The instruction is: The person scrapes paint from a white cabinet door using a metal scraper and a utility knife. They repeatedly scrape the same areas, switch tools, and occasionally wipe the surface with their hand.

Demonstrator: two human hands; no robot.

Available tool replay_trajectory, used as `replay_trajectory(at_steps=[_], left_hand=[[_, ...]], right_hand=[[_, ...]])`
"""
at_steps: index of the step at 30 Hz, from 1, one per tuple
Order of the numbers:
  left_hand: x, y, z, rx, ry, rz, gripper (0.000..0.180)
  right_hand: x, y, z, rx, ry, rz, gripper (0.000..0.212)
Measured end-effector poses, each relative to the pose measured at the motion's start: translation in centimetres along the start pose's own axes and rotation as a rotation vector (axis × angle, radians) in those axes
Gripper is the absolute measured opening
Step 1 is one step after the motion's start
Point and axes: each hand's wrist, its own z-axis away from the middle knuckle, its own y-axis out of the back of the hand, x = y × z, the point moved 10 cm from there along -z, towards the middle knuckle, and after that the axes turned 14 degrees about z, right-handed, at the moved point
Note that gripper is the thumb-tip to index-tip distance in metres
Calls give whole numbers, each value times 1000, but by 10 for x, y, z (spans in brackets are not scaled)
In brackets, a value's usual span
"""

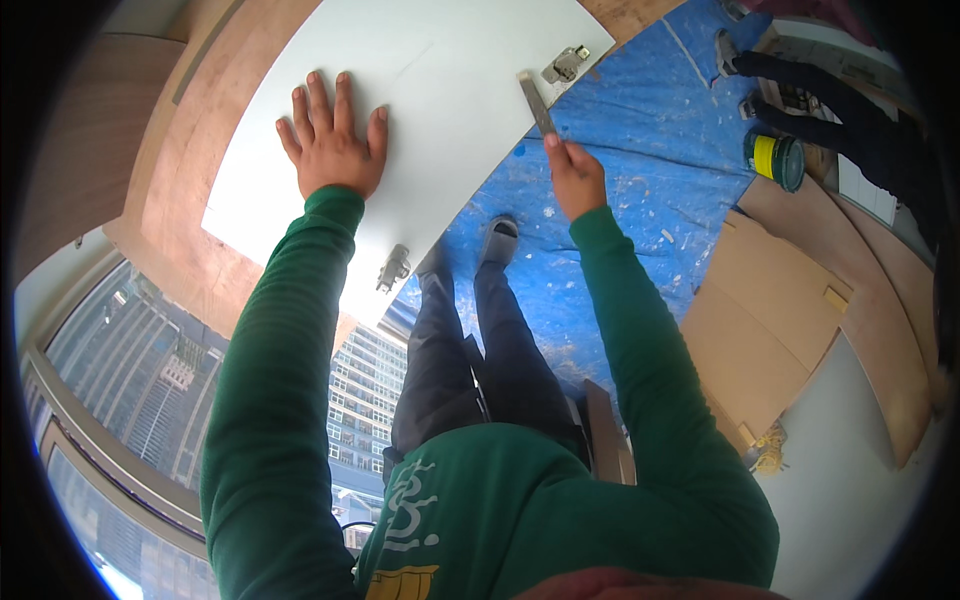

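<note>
head view: nearest, a grey metal hinge near the edge of a flat white panel, laid on a brown wooden table. next, left hand open, palm down on the panel; with too little weight there, might let it slide. then right hand gripping a flat grey metal tool, tip over the panel; on a slip, might scratch it. farther, a second grey metal hinge, easily knocked. below, wrinkled blue plastic sheet, possible to trip on.

From your head, the left fisheye looks steeply down over your green sweatshirt toward your feet, the white cabinet door near ahead.
</note>
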Motion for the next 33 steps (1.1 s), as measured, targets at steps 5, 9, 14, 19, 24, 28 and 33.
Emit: replay_trajectory(at_steps=[5,9,14,19,24,28,33], left_hand=[[0,-2,1,1,-4,3,71],[-4,1,2,16,-7,8,71],[1,-3,-1,16,-19,-16,71],[-3,-2,3,31,-20,3,71],[0,-1,0,36,-38,-18,71],[0,-4,2,37,-46,-5,71],[-3,2,3,55,-49,5,71]], right_hand=[[19,-4,24,-16,-47,44,52],[25,-9,49,5,-1,34,53],[-10,-6,0,-12,-13,-33,52],[23,-11,54,-33,-35,128,53],[-13,-7,10,34,64,130,56],[-3,-11,19,3,-17,53,55],[36,-26,71,-30,-51,79,53]])
